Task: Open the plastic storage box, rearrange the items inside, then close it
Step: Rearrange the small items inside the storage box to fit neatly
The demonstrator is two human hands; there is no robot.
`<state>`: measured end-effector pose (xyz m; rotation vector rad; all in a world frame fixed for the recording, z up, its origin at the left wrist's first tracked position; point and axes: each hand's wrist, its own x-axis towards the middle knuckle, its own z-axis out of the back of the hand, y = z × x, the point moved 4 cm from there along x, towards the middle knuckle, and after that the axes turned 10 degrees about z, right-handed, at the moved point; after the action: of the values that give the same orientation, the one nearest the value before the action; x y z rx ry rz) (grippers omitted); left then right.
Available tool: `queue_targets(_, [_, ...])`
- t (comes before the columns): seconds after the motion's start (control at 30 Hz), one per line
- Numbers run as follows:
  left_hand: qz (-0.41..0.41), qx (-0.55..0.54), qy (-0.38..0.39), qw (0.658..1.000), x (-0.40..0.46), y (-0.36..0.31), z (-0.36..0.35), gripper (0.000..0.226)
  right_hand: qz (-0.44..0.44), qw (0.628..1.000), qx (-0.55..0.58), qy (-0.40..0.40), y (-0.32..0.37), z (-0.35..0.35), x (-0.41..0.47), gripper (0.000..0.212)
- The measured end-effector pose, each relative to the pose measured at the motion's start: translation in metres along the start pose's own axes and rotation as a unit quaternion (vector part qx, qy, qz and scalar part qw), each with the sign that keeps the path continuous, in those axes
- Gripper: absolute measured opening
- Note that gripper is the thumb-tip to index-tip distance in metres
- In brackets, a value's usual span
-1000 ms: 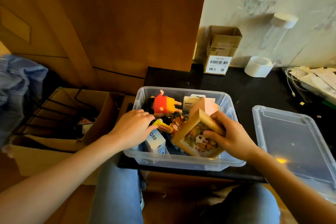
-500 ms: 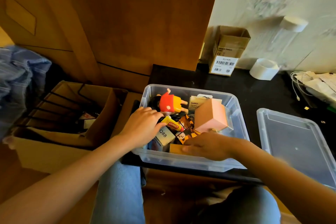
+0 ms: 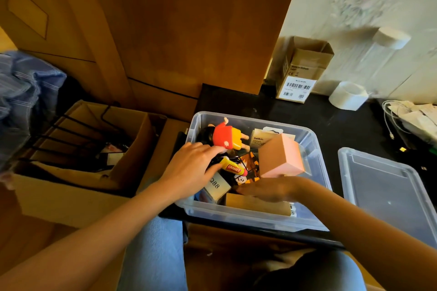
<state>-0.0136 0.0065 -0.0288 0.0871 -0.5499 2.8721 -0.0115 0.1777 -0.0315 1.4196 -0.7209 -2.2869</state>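
The clear plastic storage box point(image 3: 314, 149) stands open on the dark table, its lid point(image 3: 387, 194) lying flat to the right. Inside are a red-and-yellow doll point(image 3: 227, 138), a yellow lip-balm tube point(image 3: 233, 168), a pink box point(image 3: 281, 156), a small box marked Q88 point(image 3: 216, 185) and a wooden frame point(image 3: 255, 204) lying along the near wall. My left hand point(image 3: 191, 170) is in the box's left side, fingers stretched onto the doll and thumb by the tube. My right hand point(image 3: 269, 188) lies flat, palm down, on the wooden frame.
A cardboard box point(image 3: 78, 172) with black hangers sits left of the table. At the back stand a small barcode carton point(image 3: 300, 71), a white tape roll point(image 3: 347, 95) and a tall clear bottle point(image 3: 378, 59). Cables and papers point(image 3: 411, 118) lie far right.
My right hand has lowered the wooden frame from upright into the box's near side and now lies flat on it. My left hand has reached further toward the doll.
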Motion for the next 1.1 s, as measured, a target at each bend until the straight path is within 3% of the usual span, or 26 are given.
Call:
queue_targets(0.2, [-0.04,-0.046,0.003,0.998,-0.002,-0.003,0.007,0.038,-0.021,1.0,-0.018,-0.015,0.004,0.002,0.007,0.047])
queue_targets(0.33, [-0.059,0.037,0.076,0.995,-0.002,-0.004,-0.002,0.048,-0.036,0.997,-0.073,-0.003,0.014,-0.002,0.021,0.033])
queue_targets(0.5, [-0.075,0.08,0.081,0.991,-0.001,-0.005,-0.005,0.049,-0.064,0.988,-0.14,0.014,0.021,-0.005,0.031,0.028])
queue_targets(0.63, [-0.067,0.078,0.082,0.991,0.0,-0.007,-0.005,0.045,-0.06,0.993,-0.094,0.024,0.019,-0.005,0.029,0.013])
queue_targets(0.9, [-0.019,0.036,0.037,0.998,-0.003,-0.003,-0.003,0.026,-0.024,0.986,-0.166,0.017,0.025,-0.005,0.029,0.026])
queue_targets(1.1, [-0.004,0.041,0.024,0.999,0.003,0.003,-0.008,0.039,-0.01,0.972,-0.232,0.048,0.049,-0.013,0.041,0.031])
